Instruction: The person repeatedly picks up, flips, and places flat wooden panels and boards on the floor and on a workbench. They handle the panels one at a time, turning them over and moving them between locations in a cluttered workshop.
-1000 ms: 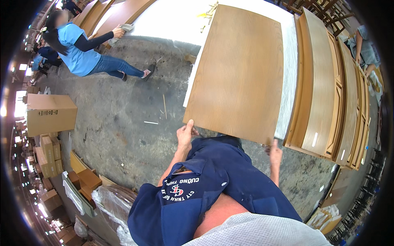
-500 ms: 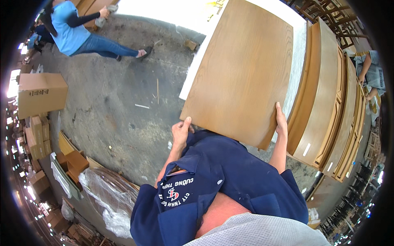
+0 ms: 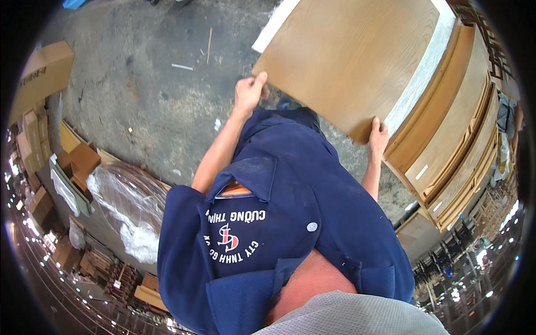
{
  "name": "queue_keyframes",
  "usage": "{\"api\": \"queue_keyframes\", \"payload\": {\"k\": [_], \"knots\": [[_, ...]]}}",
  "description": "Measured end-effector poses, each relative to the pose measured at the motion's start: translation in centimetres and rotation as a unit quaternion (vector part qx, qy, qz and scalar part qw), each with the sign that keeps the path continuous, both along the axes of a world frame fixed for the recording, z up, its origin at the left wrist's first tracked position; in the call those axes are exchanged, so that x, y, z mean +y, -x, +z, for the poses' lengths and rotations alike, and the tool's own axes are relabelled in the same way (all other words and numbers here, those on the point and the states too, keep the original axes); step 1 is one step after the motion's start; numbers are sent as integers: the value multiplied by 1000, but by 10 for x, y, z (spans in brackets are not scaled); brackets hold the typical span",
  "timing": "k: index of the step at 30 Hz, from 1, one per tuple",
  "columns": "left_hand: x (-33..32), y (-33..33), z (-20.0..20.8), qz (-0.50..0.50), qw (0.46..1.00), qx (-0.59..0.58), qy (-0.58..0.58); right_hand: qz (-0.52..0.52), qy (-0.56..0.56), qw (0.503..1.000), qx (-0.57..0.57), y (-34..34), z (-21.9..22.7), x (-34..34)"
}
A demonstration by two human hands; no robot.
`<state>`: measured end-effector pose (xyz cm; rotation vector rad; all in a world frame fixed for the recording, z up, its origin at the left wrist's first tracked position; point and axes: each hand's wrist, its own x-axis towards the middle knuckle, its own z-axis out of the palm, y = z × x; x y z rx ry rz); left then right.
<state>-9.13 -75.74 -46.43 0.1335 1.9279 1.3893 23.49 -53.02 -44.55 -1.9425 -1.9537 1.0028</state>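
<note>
A wide brown wood-grain panel [image 3: 346, 61] lies flat in front of me, its far part cut off by the top of the picture. My left hand [image 3: 249, 96] is closed on its near left corner, thumb on top and the other fingers curled at the edge. At the near right corner, my right hand [image 3: 378, 138] grips the panel with its thumb above; the fingers underneath are mostly hidden. White foam sheeting [image 3: 274, 27] shows along the panel's left side, and more white sheet [image 3: 420, 78] runs along its right.
Stacked wooden furniture parts [image 3: 446, 111] stand close on the right. Cardboard boxes [image 3: 47, 70] line the left side. Plastic-wrapped boards [image 3: 125, 206] lean at the lower left. Thin scraps [image 3: 182, 67] lie on the concrete floor [image 3: 151, 100].
My view has tilted down toward my body, so panel and hands appear higher. The right hand has slid from the panel's right edge to its near corner. The person in blue is almost out of view.
</note>
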Motion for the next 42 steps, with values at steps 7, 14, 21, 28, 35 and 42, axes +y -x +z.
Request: {"api": "queue_keyframes", "payload": {"k": [7, 14, 21, 28, 35, 42], "knots": [[-4, 28, -1, -154, 984, 28, 90, -124, 201, 969, 76, -23, 0, -77], [-6, 32, 10, -133, 989, -52, 33, -316, 216, 876, 294, -6, -8, -99], [-9, 34, 19, -158, 985, 64, 26, -271, 131, 890, 342, -5, 6, -111], [-3, 28, 6, -106, 994, -38, -11, -32, 235, 971, -21, -20, 58, -47], [6, 35, 13, -122, 986, -70, 92, 174, -237, 953, -76, 90, 29, 245], [22, 28, 29, -80, 972, -132, 179, 229, -302, 900, -217, 310, -26, 499]]}}
